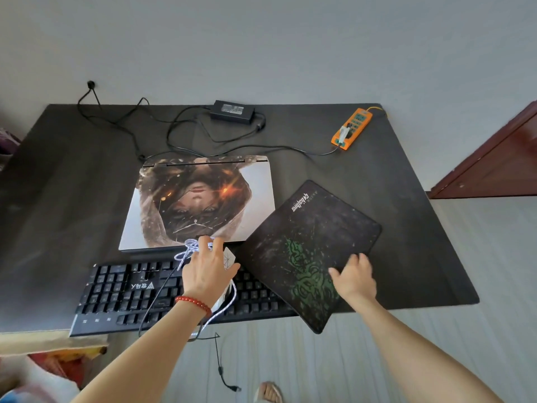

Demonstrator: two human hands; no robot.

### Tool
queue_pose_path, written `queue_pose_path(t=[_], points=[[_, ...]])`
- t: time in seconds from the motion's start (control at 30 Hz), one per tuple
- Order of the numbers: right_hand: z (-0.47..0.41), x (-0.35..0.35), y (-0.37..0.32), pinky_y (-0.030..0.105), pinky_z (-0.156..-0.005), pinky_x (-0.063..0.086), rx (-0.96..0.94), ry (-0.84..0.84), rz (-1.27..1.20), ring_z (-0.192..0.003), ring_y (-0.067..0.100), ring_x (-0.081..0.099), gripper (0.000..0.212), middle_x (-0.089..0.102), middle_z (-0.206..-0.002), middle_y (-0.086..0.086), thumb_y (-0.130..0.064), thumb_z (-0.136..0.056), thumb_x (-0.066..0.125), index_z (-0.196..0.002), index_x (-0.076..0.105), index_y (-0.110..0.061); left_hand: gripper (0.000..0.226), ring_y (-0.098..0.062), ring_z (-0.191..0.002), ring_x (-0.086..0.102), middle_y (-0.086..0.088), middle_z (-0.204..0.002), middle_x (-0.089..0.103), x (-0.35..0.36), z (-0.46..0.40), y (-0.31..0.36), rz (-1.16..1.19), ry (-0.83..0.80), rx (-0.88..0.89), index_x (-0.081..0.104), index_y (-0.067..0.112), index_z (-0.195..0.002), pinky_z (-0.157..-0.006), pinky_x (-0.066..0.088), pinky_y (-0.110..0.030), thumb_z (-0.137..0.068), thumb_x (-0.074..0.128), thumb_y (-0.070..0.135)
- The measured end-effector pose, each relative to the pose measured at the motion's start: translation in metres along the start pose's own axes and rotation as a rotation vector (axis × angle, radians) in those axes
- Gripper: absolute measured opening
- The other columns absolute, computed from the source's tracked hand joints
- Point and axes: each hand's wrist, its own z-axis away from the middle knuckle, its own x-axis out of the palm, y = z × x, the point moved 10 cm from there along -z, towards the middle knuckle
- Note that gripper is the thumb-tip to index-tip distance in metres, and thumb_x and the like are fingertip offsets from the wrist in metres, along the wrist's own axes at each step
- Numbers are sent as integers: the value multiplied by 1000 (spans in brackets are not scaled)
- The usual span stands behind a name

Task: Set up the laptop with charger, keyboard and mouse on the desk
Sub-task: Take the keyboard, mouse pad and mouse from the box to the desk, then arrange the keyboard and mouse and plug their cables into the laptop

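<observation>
At the tabletop's [72, 175] near edge, left hand [207, 271] grips the white mouse [228, 258] and its coiled cable above one keyboard [122, 295]. Right hand [353, 279] pinches one mouse pad [308, 242], long axis slanting; it's overlapping the keyboard's right end. One closed laptop [200, 202] lies beyond, one charger [232, 112] further back.

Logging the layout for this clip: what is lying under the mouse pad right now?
The mouse pad overlaps the right end of the keyboard and sits by the closed laptop corner. The right hand holds it. Anything else beneath is hidden.
</observation>
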Motion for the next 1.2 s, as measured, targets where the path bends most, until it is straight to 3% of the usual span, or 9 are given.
queue_pose_path(t=[0.2, 0.37, 0.43, 0.7, 0.8, 0.9, 1.0, 1.1, 1.2], points=[[-5, 7, 39, 48, -95, 42, 613, 35, -761, -118, 43, 47, 53, 45, -132, 26, -23, -88, 61, -128, 41, 6, 56, -30, -96, 59, -6, -130, 36, 13, -2, 0, 6, -30, -25, 39, 19, -123, -65, 50, -37, -81, 62, 47], [-22, 4, 39, 39, -73, 52, 568, -34, -836, -63, 27, 52, 18, 60, -89, 17, -14, -93, 49, -101, 56, 0, 55, -29, -97, 60, -5, -131, 36, 17, -5, -2, 8, -41, -49, 39, 20, -124, -63, 49, -34, -81, 61, 46], [-29, -9, 46, 42, -76, 56, 551, 72, -886, -55, 21, 51, 12, 63, -97, 17, -16, -93, 50, -88, 56, -6, 54, -29, -97, 60, -5, -132, 36, 18, -5, -3, 14, -41, -61, 40, 20, -125, -63, 47, -33, -82, 62, 46], [-4, 3, 109, 29, -76, 52, 870, 277, -1669, -96, 28, 58, 42, 48, -134, 13, -12, -96, 47, -137, 42, -11, 54, -29, -92, 60, -6, -133, 35, 17, -6, -5, 48, -42, -94, 42, 20, -124, -60, 45, -32, -80, 62, 45], [-3, 6, 97, 31, -89, 52, 843, 143, -1645, -113, 30, 57, 39, 48, -135, 20, -8, -96, 45, -135, 40, -1, 54, -28, -91, 59, -5, -134, 36, 12, -5, -6, 78, -23, -104, 43, 20, -123, -59, 44, -32, -80, 63, 45], [9, 10, 94, 35, -89, 54, 890, 132, -1559, -93, 26, 63, 28, 56, -123, 21, -5, -92, 51, -119, 52, 5, 55, -28, -85, 59, -5, -133, 36, 7, -1, -9, 159, -13, -124, 43, 21, -124, -61, 47, -32, -79, 63, 46], [30, 3, 99, 38, -86, 52, 926, 235, -1352, -102, 35, 61, 38, 44, -134, 19, -5, -90, 52, -126, 46, 2, 60, -27, -80, 59, -5, -133, 35, 2, 5, -17, 303, -18, -163, 44, 19, -126, -63, 47, -33, -77, 66, 46], [48, -23, 63, 42, -83, 42, 646, 367, -1068, -108, 39, 51, 41, 35, -136, 21, -7, -89, 54, -128, 42, -1, 69, -23, -87, 54, -7, -138, 34, -3, 10, -28, 497, -22, -227, 43, 16, -131, -73, 43, -31, -75, 70, 46], [68, -8, -67, 32, -85, 44, -15, -79, -1018, -98, 23, 55, 31, 53, -123, 17, -15, -91, 54, -121, 51, -6, 65, -12, -84, 55, -7, -118, 55, -11, 20, -42, 716, -13, -294, 51, 11, -126, -74, 45, -23, -73, 74, 41]])
